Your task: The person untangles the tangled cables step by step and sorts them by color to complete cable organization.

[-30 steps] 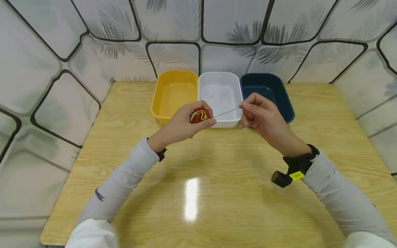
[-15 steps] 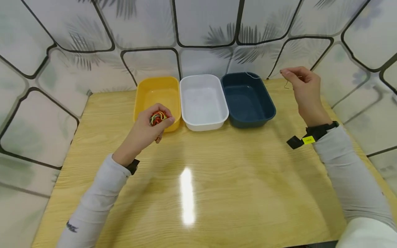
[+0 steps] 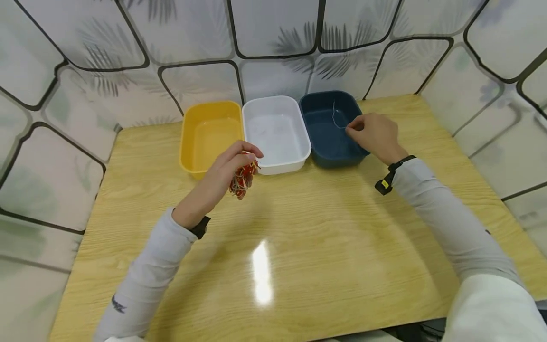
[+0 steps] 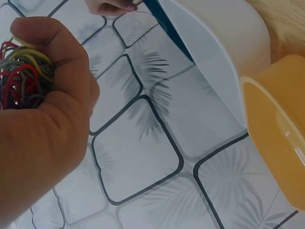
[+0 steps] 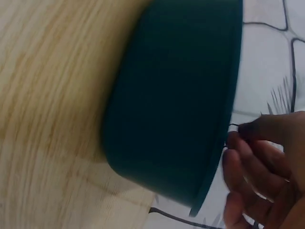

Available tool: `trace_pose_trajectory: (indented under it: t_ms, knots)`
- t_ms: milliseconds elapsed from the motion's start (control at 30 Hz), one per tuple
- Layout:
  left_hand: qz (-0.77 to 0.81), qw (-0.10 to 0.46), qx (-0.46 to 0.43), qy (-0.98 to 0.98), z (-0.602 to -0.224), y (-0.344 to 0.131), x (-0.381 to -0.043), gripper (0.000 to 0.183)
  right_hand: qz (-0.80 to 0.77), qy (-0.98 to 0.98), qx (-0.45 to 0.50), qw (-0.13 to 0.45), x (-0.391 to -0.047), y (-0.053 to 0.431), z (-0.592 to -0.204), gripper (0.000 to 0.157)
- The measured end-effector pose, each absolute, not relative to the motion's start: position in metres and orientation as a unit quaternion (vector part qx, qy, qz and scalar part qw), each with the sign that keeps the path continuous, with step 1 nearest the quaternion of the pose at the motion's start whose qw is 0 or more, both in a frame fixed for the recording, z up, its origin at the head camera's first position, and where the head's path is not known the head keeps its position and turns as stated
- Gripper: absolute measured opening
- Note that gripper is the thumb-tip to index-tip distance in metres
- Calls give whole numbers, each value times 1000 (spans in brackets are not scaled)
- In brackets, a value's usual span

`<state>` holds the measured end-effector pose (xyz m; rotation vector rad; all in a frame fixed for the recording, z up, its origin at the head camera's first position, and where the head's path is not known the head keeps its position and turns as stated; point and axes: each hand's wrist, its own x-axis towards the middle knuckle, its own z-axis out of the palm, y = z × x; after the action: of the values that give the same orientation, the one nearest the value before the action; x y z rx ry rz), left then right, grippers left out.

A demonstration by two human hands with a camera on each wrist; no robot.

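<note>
My left hand [image 3: 218, 175] grips a tangled bundle of thin strings [image 3: 242, 179] near the front of the white bin. In the left wrist view, red, yellow and grey strands [image 4: 24, 78] show inside the curled fingers. My right hand [image 3: 377, 136] pinches one thin pale string [image 3: 335, 116] between thumb and fingertips, over the dark blue bin [image 3: 318, 130]. The free length of that string curves away to the left, over the bin's inside. From the right wrist, the fingers [image 5: 245, 157] show right at the bin's rim, with a short bit of string at the tips.
A white bin [image 3: 278, 135] stands in the middle of the row, with a yellow bin [image 3: 209, 140] to its left. All the bins stand side by side at the back of the wooden table [image 3: 307, 247], against a patterned cloth wall [image 3: 196, 33].
The right hand has drawn the string away from the bundle, swung out to the right, then come back left and down over the dark blue bin. The left hand has turned, still gripping the bundle.
</note>
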<state>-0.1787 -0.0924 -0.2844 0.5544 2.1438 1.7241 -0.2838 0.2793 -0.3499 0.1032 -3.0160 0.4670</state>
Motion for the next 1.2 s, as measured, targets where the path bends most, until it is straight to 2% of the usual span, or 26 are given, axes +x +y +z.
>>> trace_pose_trajectory:
  t_ms: [167,533,700,833,967,1200]
  knots:
    - [618,162,182,748,-282,-94,-176,25,110,-992,64,-16,-288,270,-351,31]
    - [590,149,223,762,-283,-86,-182,32,76,-995,60,-33,-282,257,-331,41]
    - [587,150,218,765,-280,-87,-181,33,88,-992,86,-2,-275,243,-323,42]
    - [587,152,219,764,-280,-87,-181,36,148,-977,131,73,-260,221,-313,41]
    - [595,156,230,754,-281,-84,-181,38,245,-934,218,141,-233,189,-296,28]
    - [596,135,280,741,-280,-84,-177,41,374,-831,377,165,-191,139,-267,14]
